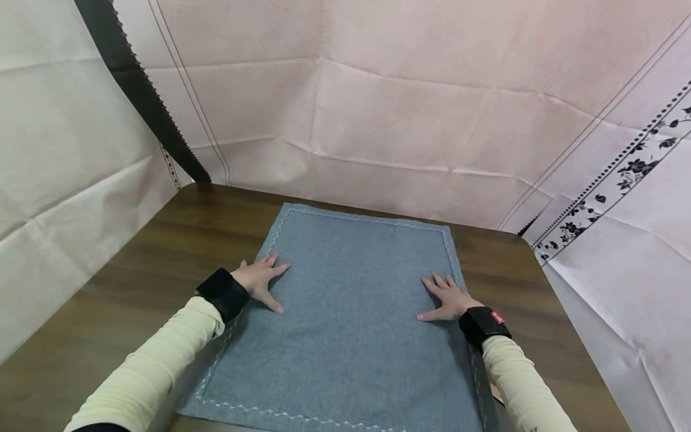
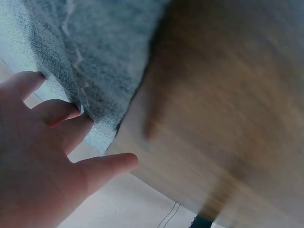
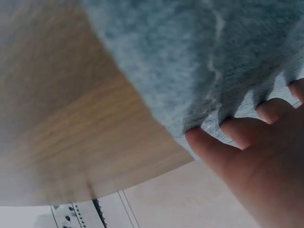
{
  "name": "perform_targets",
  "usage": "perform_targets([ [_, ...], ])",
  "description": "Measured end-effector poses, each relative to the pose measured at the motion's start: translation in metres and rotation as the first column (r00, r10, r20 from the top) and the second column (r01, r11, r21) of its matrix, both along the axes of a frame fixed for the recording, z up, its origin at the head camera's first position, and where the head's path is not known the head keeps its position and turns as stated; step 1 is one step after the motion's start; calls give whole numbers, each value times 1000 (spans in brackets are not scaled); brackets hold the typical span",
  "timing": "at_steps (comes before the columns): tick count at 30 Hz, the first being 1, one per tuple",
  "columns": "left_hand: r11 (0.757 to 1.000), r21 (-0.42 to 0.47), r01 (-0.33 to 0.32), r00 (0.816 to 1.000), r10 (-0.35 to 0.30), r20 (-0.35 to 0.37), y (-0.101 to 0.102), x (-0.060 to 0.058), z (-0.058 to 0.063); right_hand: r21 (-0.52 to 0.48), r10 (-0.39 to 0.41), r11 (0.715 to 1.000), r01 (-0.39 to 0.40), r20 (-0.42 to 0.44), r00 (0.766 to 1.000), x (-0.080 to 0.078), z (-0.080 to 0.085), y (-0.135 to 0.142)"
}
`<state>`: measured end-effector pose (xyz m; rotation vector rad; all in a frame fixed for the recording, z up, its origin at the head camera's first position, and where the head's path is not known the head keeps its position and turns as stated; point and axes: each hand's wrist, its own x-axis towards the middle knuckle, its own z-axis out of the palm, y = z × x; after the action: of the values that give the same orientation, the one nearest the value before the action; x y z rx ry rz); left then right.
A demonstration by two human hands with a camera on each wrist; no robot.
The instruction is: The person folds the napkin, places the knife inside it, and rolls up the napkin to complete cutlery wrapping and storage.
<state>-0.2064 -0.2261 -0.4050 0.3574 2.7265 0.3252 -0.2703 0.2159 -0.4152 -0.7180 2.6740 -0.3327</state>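
A blue-grey cloth (image 1: 351,324) with pale zigzag stitching along its edges lies spread out flat on the table. On its left side my left hand (image 1: 261,281) rests with fingers and thumb spread. My right hand (image 1: 449,300) is laid on the opposite side, its fingers spread too. In the left wrist view the fingertips of the left hand (image 2: 42,156) touch the cloth (image 2: 109,61) near its stitched border. The right wrist view has the right hand (image 3: 259,147) with its fingertips against the cloth (image 3: 166,71), close to the stitching. Neither hand grips it.
The brown wooden table (image 1: 135,270) has rounded far corners. Pale creased sheeting (image 1: 405,120) hangs behind and at both sides, with a dark strip (image 1: 146,90) at left and a floral band (image 1: 621,180) at right. Part of a small light-coloured thing (image 1: 496,393) shows beside the right forearm.
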Motion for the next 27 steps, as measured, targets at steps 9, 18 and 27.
perform_targets([
  [9,999,11,45,999,-45,-25,9,2,7,-126,28,990,-60,-245,969,55,13,47],
  [18,955,69,289,922,-258,-288,20,62,24,-159,135,965,-210,-386,913,137,6,51],
  [27,901,189,390,916,-359,-177,23,124,28,-113,167,971,-210,-308,937,162,2,43],
])
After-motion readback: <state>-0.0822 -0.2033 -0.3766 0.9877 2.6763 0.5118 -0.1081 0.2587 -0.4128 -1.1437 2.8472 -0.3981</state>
